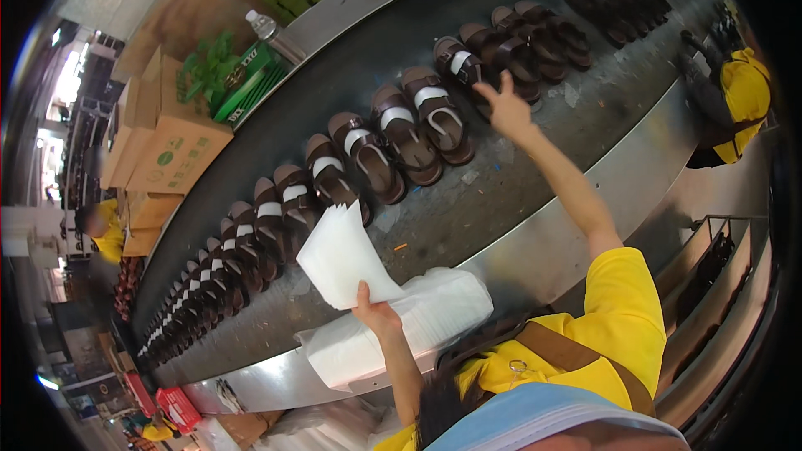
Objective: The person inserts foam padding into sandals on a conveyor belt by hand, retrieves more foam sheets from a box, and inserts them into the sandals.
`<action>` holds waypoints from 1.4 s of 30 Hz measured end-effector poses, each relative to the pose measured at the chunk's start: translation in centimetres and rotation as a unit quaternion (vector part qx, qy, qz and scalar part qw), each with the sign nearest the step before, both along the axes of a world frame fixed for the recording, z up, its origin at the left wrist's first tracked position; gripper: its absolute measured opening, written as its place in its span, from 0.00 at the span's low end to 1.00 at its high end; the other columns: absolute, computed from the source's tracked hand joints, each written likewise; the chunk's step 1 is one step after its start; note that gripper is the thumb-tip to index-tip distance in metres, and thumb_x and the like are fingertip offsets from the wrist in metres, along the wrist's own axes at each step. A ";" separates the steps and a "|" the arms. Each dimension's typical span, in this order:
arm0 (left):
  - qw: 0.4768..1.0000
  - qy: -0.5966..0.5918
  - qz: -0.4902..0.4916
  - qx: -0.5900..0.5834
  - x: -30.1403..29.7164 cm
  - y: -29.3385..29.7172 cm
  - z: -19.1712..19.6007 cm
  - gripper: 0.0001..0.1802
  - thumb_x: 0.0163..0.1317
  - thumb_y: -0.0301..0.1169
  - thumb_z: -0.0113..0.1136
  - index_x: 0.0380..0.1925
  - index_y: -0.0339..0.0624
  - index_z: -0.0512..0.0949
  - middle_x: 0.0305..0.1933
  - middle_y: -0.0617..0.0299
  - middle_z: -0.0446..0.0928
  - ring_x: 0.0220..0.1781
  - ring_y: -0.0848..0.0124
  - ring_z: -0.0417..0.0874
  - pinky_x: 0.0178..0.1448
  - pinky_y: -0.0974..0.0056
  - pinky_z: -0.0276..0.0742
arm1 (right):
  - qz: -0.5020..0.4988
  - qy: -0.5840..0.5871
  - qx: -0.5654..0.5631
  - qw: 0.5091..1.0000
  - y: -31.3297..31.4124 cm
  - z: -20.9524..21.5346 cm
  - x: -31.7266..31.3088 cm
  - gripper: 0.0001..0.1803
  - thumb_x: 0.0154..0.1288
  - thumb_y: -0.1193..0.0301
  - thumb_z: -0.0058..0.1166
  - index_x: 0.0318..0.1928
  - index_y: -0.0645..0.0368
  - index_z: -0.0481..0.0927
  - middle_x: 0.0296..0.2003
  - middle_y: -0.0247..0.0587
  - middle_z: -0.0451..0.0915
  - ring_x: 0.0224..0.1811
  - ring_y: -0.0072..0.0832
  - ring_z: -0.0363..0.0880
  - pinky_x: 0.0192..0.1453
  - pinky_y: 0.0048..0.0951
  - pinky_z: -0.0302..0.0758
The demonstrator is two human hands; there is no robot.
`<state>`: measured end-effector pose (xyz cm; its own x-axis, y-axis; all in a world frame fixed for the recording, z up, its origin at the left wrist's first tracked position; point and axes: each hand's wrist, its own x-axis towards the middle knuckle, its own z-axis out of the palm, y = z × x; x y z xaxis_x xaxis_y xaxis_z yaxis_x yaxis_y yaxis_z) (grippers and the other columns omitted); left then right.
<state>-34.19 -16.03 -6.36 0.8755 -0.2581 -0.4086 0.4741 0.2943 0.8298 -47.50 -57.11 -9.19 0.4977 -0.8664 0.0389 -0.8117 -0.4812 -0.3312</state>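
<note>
My left hand (373,311) is closed on a fanned stack of white paper sheets (344,257), which stands over the near edge of the dark work surface. Farther right, my right hand (509,110) reaches out with its fingers spread and nothing visible in them. Its fingertips are at a brown sandal (459,64) that has a white piece under its strap; whether they touch it I cannot tell. A long row of brown sandals (405,135) runs across the surface. Those from the middle to the left show white pieces at the straps; several brown sandals (547,38) farther right show none.
A clear-wrapped pack of white sheets (418,326) lies on the metal edge (614,192) before me. Cardboard boxes (180,134), green boxes (251,88) and a plastic bottle (266,27) stand beyond. A co-worker in yellow (743,88) is at the right, near a shelf rack (697,317).
</note>
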 end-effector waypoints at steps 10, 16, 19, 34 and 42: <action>0.995 0.046 -0.078 -0.032 -2.1 -8.1 -0.5 0.27 0.55 0.36 0.55 0.54 0.38 0.64 0.48 0.54 0.71 0.44 0.57 0.77 0.46 0.55 0.75 | 0.088 0.001 0.029 0.996 -6.5 -5.1 -6.5 0.18 0.50 0.60 0.60 0.37 0.58 0.74 0.39 0.46 0.70 0.42 0.46 0.74 0.43 0.43 0.71; 0.996 0.034 -0.083 -0.018 -3.1 -11.1 -0.1 0.26 0.55 0.34 0.55 0.53 0.39 0.64 0.48 0.57 0.72 0.49 0.65 0.74 0.50 0.59 0.72 | 0.011 -0.077 -0.041 0.996 -11.8 -1.3 -11.5 0.27 0.52 0.69 0.53 0.55 0.36 0.67 0.56 0.58 0.60 0.43 0.50 0.77 0.47 0.43 0.74; 0.996 0.034 -0.081 -0.026 -3.5 -12.3 0.3 0.26 0.54 0.33 0.54 0.54 0.37 0.64 0.49 0.57 0.72 0.50 0.66 0.74 0.53 0.62 0.70 | -0.098 0.057 0.022 0.993 -18.7 -0.7 -14.7 0.33 0.50 0.76 0.49 0.57 0.30 0.65 0.65 0.59 0.46 0.40 0.52 0.78 0.45 0.43 0.76; 0.995 0.013 -0.090 -0.050 -6.6 -18.5 1.2 0.32 0.49 0.19 0.58 0.56 0.36 0.61 0.53 0.53 0.68 0.53 0.63 0.71 0.56 0.60 0.70 | -0.118 0.194 -0.142 0.964 -18.0 -3.6 -17.5 0.17 0.48 0.72 0.54 0.43 0.54 0.76 0.46 0.46 0.70 0.44 0.43 0.74 0.48 0.47 0.70; 0.963 0.087 -0.226 -0.118 -9.7 -24.0 -1.5 0.35 0.47 0.22 0.64 0.56 0.38 0.58 0.54 0.53 0.66 0.54 0.62 0.71 0.56 0.59 0.69 | 0.231 -0.251 0.081 0.936 3.9 3.6 -8.5 0.41 0.43 0.62 0.64 0.61 0.57 0.64 0.63 0.54 0.57 0.64 0.49 0.57 0.66 0.40 0.56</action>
